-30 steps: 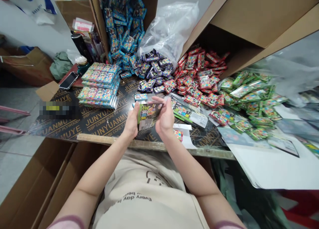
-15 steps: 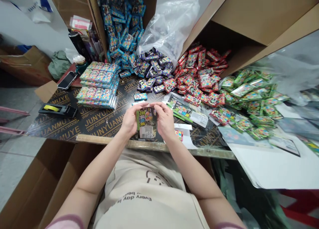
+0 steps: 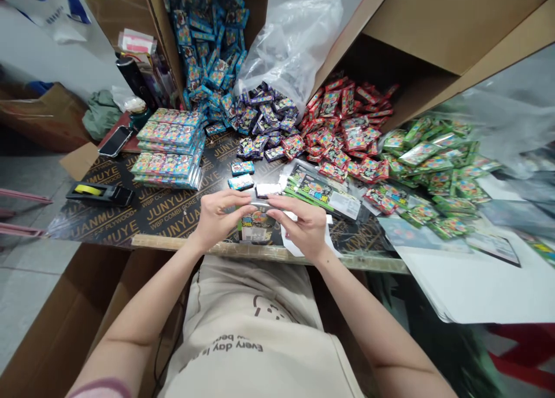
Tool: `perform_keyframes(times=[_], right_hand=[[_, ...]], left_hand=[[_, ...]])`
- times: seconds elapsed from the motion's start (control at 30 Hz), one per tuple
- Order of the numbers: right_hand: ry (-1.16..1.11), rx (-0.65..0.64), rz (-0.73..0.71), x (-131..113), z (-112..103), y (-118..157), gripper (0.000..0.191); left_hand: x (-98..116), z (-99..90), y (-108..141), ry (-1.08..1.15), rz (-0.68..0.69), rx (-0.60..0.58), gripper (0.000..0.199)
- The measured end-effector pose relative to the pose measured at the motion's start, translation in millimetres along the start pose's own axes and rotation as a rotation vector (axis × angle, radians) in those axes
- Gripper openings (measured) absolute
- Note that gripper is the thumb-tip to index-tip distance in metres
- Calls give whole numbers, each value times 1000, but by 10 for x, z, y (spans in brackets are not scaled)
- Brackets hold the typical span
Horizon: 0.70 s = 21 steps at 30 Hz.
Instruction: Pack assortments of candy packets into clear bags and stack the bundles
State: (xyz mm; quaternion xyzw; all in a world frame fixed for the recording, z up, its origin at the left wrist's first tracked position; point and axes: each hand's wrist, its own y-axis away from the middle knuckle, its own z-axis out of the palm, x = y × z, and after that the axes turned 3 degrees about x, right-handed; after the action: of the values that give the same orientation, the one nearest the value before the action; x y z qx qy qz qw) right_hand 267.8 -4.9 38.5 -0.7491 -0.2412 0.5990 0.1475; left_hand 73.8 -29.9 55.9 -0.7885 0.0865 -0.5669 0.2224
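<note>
A dark printed pouch (image 3: 256, 229) hangs upright at the front edge of the table, its top rim between my hands. My left hand (image 3: 220, 218) pinches the rim's left end with thumb and fingers. On the right end, my right hand (image 3: 302, 220) has its thumb and fingers closed on the same rim. Just beyond my fingertips lie a white-faced small pack (image 3: 268, 190) and a blue-and-white pack (image 3: 241, 182), with a blue pack (image 3: 242, 167) behind them. Flat printed pouches (image 3: 325, 193) lie right of my hands, over a white paper partly behind my right hand.
Piles of blue (image 3: 217, 69), purple (image 3: 269, 118), red (image 3: 342, 126) and green packs (image 3: 437, 161) line the back and right. Left stand stacked packs (image 3: 169, 149), a tape dispenser (image 3: 100, 193) and a phone (image 3: 115, 141). White sheets (image 3: 489, 288) overhang at right.
My hands have moved apart and changed their hold on the pouch's top. The white-faced and blue-and-white packs beyond my fingers now show more fully.
</note>
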Motion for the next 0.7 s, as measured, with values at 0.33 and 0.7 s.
perform_keyframes(times=[0.33, 0.7], right_hand=[[19, -78, 59, -137, 5, -138, 9], [-25, -21, -39, -38, -152, -23, 7]], left_hand=[[68, -19, -30, -29, -41, -33, 12], [-126, 17, 160, -249, 411, -116, 21]])
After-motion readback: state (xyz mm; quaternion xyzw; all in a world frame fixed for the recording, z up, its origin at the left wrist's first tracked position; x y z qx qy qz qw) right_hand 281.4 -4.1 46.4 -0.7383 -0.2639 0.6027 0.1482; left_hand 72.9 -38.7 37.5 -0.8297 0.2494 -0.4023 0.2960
